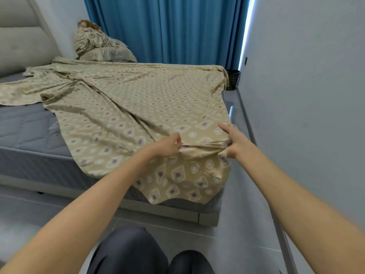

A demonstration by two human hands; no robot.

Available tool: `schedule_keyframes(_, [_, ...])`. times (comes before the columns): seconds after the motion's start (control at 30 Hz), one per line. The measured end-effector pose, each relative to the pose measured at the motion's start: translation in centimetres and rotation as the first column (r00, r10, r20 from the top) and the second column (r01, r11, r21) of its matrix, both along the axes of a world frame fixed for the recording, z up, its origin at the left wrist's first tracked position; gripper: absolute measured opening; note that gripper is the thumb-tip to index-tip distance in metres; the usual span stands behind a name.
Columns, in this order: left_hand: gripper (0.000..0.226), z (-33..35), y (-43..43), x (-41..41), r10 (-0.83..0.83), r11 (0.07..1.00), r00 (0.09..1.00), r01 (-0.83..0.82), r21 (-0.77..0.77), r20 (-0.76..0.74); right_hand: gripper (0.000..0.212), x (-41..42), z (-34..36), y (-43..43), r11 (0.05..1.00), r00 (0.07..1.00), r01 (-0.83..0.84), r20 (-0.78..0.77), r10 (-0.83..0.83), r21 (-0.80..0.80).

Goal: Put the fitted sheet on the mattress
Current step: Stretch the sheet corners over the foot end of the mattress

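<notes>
Bedroom corner, grey mattress (25, 131) sitting on a pale bed base (177, 214), white wall (306, 76) running along the right. Beige patterned fitted sheet (138, 99) is lying loose and creased over the right and far part of the mattress, not tucked. Its near corner is hanging over the near right corner of the mattress, and the near left part of the mattress is showing bare.

Left hand (167, 144) is pinching a bunched fold of the sheet at that near right corner, fingers curled onto the cloth. Right hand (235, 139) is gripping the same fold just to the right, at the mattress edge. One finger is lying straight on top of the sheet and the rest are curling into the fabric. The fold is stretching taut between the two hands. Both bare forearms are reaching in from the near side.

Padded headboard (19, 36) is standing at far left. A heap of matching patterned bedding (98, 44) is sitting at the far corner, against the blue curtain (167, 26). A dark basket (233, 79) is standing on the floor (246, 224) past the far right corner of the bed. Dark trousers (128, 254) are showing at the bottom edge.
</notes>
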State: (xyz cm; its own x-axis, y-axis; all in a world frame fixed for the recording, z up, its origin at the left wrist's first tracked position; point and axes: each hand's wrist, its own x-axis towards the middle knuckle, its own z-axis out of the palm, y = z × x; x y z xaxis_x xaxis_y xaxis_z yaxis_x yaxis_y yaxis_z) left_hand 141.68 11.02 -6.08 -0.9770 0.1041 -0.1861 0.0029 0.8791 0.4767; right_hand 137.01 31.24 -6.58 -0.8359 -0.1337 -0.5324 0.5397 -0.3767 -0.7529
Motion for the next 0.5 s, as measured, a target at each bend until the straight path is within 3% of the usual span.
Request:
schedule_keyframes(0.13, [0.044,-1.0,-0.3,0.3,0.004,0.999,0.995,0.001,0.053,-0.098,0.018,1.7,0.1,1.4,0.986,0.994,0.076,-0.067,-0.087,-0.149])
schedule_keyframes(0.27, [0.102,-1.7,-1.6,1.1,-0.064,0.965,0.997,0.053,-0.257,-0.032,0.028,2.5,-0.2,1.4,0.972,0.982,0.153,-0.087,-0.170,-0.177])
schedule_keyframes(0.3, [0.098,-1.8,-2.0,1.3,-0.039,0.939,0.999,0.024,-0.342,-0.038,0.034,2.6,0.1,1.4,0.967,0.978,0.171,-0.083,-0.190,-0.189])
schedule_keyframes(0.4, [0.031,-2.6,-3.1,1.5,-0.013,0.859,0.981,-0.088,-0.505,-0.192,0.031,2.4,-0.1,1.6,0.934,0.963,0.251,-0.035,-0.268,-0.255])
schedule_keyframes(0.5, [0.016,-3.1,-3.6,1.6,0.060,0.927,0.962,-0.153,-0.343,-0.267,0.027,3.3,0.6,1.8,0.890,0.927,0.357,-0.014,-0.376,-0.283])
